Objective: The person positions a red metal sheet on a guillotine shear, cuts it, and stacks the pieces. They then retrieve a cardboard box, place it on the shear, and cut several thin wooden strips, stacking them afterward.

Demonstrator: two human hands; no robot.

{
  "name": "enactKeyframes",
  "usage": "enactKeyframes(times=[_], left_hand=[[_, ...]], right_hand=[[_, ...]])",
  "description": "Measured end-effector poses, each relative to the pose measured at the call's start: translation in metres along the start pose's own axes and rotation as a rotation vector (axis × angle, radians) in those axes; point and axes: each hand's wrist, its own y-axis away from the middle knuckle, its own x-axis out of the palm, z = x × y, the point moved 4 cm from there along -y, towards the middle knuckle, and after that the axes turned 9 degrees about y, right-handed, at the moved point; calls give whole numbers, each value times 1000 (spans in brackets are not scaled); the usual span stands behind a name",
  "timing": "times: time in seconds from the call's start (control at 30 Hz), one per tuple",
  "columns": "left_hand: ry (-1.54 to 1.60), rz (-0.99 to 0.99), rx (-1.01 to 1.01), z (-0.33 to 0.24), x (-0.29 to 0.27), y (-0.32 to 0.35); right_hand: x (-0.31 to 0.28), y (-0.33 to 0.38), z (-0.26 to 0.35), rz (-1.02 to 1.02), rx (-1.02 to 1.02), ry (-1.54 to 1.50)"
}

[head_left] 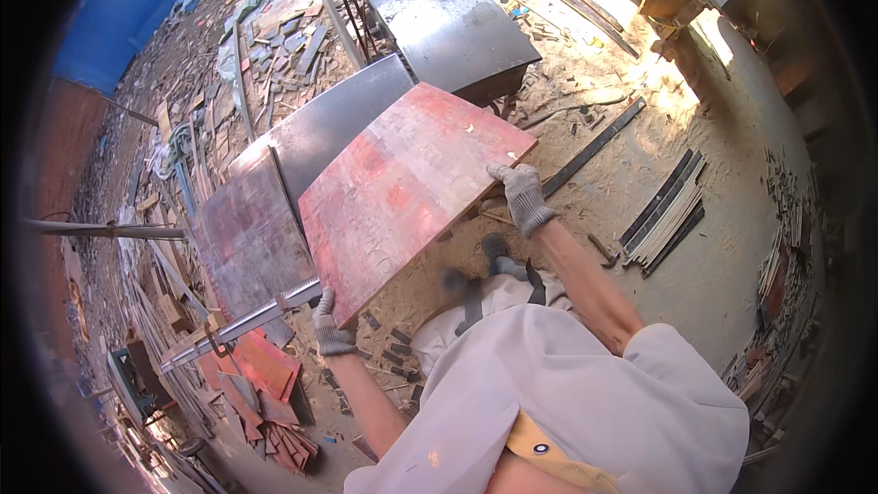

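A large red-stained plywood panel point(402, 183) spans the space in front of me, tilted, its far part over a dark metal tabletop point(334, 114). My left hand point(331, 325), in a grey knitted glove, grips its near left corner. My right hand point(523, 197), gloved the same way, is closed on its right edge near the far right corner. The fingers under the panel are hidden. Close to my left hand, a silver metal rail point(242, 322) runs along the edge of a worn, greyish tabletop point(251, 238).
Behind the panel stands another shiny dark table point(448, 23). Black and pale strips point(666, 215) lie on the sandy floor at right, with a dark plank point(594, 146) nearer. Red board offcuts point(265, 375) are heaped at lower left. Wood scraps point(293, 46) litter the far-left ground.
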Motion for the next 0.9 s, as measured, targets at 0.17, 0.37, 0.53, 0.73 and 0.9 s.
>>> enactKeyframes(times=[0.17, 0.37, 0.53, 0.73, 0.9], left_hand=[[42, 87, -139, -52, -25, -11], [117, 146, -169, -68, -28, -9], [284, -10, -194, -49, -9, 2], [57, 314, -220, -33, 56, -15], [-125, -45, -45, 23, 76, -13]], right_hand=[[36, 62, 45, 118, -59, 493], [96, 73, 110, 263, -512, 622], [102, 54, 109, 244, -438, 681], [40, -17, 78, 27, -246, 487], [-47, -75, 7, -11, -183, 662]])
